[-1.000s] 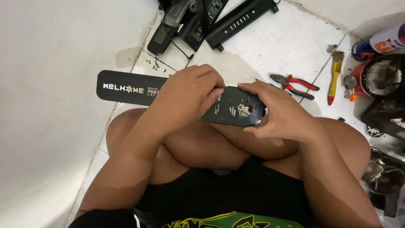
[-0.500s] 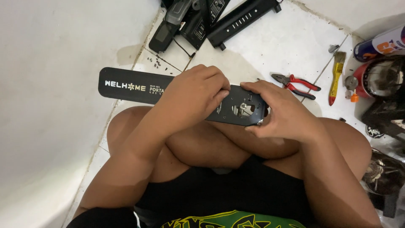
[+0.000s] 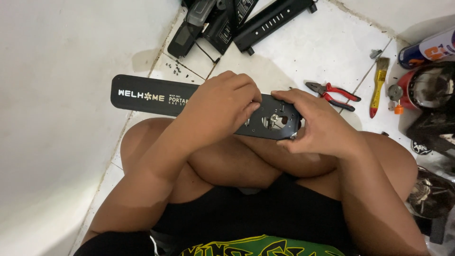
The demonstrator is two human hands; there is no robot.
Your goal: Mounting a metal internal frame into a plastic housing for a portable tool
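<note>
Holding a long black panel [image 3: 156, 97] above the crossed legs, the left hand [image 3: 222, 106] curls shut over its middle while the right hand [image 3: 315, 125] grips its end beside a metal fitting [image 3: 273, 121]; seating that fitting seems in hand, needing steady fingertips. Red pliers [image 3: 334, 95] lie on the tiled floor [image 3: 303, 52].

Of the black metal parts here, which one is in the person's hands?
The long black panel with pale lettering, gripped by left hand and right hand. The other black parts lie untouched on the floor.

Count: one long black metal panel with cut-outs [image 3: 156, 97]; one pair of red-handled pliers [image 3: 334, 94]; one yellow-handled brush [image 3: 378, 85]. One blue-and-white spray can [image 3: 426, 50]. Three black parts lie together at top [image 3: 227, 21].
</note>
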